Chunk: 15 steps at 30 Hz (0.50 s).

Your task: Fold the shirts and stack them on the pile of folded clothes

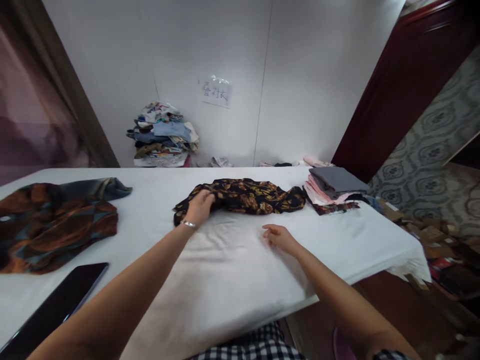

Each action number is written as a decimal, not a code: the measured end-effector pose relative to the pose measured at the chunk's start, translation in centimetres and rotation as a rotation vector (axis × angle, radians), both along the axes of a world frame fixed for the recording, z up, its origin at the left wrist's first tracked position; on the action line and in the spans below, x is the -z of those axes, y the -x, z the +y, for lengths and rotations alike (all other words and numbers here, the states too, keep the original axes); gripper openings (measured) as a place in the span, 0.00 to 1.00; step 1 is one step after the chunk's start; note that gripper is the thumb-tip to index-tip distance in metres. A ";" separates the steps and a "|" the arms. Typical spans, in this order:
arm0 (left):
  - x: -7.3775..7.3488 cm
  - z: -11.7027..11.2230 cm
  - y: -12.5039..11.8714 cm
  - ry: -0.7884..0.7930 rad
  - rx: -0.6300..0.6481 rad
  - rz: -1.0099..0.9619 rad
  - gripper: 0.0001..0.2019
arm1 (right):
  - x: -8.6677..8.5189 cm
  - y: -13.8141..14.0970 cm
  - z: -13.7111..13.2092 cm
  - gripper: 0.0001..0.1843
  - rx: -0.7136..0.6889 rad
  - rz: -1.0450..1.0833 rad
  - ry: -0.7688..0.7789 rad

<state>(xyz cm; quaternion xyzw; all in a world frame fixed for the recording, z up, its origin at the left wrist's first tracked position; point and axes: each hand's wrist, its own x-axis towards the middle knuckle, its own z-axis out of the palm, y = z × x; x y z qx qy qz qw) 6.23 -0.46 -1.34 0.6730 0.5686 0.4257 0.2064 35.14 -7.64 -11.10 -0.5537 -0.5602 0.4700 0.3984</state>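
- Your left hand [198, 206] rests on the left end of the black floral garment [247, 196], with the fingers curled into the cloth and closed on a fold of it.
- A silver bracelet [187, 224] sits on that wrist.
- Your right hand [279, 236] lies palm down on the white table cover [225, 285]. Its fingers are loosely spread and hold nothing. It is near the garment's front edge but does not touch it.
- Your two hands are well apart, the left one farther from you than the right.
- The black floral garment, printed with brown-gold leaves, lies crumpled in a long strip across the middle of the table, toward the far edge.
- To its right, just beside its end, stands a stack of folded clothes [333, 187]. A grey piece is on top, pink pieces are below it, and a dark red checked piece is at the bottom.
- At the left of the table, a brown and blue patterned garment [52, 225] lies spread flat, well apart from your hands.
- A dark flat screen device [60, 300] lies at the near left corner, face up.
- Behind the table, a heap of mixed clothes [163, 135] is piled against the white wall, below and left of a paper note [215, 91].
- On the floor to the right lie flattened cardboard boxes [431, 235]. You cannot tell from this view what, if anything, they hold.
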 end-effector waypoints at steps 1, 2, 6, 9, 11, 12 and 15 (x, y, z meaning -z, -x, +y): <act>-1.4 -0.4 0.0 -0.042 -0.033 -0.133 0.10 | -0.2 0.6 -0.1 0.19 0.000 0.043 -0.001; -2.5 -0.9 0.2 -0.073 -0.050 -0.243 0.10 | -0.4 1.1 -0.3 0.21 0.003 0.071 0.000; -4.6 -5.1 1.4 0.135 0.092 -0.444 0.13 | -0.6 1.6 -0.9 0.23 0.033 0.076 0.009; -4.0 -8.5 3.1 0.507 0.234 -0.621 0.15 | -0.4 0.7 -1.3 0.26 0.098 0.067 0.039; -3.3 -9.9 4.2 0.765 0.263 -0.799 0.17 | -0.6 0.1 -1.5 0.31 0.179 0.068 0.089; -3.0 -10.3 4.6 0.860 0.262 -0.876 0.17 | -0.8 0.0 -1.6 0.34 0.214 0.068 0.107; -2.9 -10.4 4.6 0.872 0.230 -1.046 0.16 | -1.6 0.9 -2.4 0.44 0.146 0.062 0.065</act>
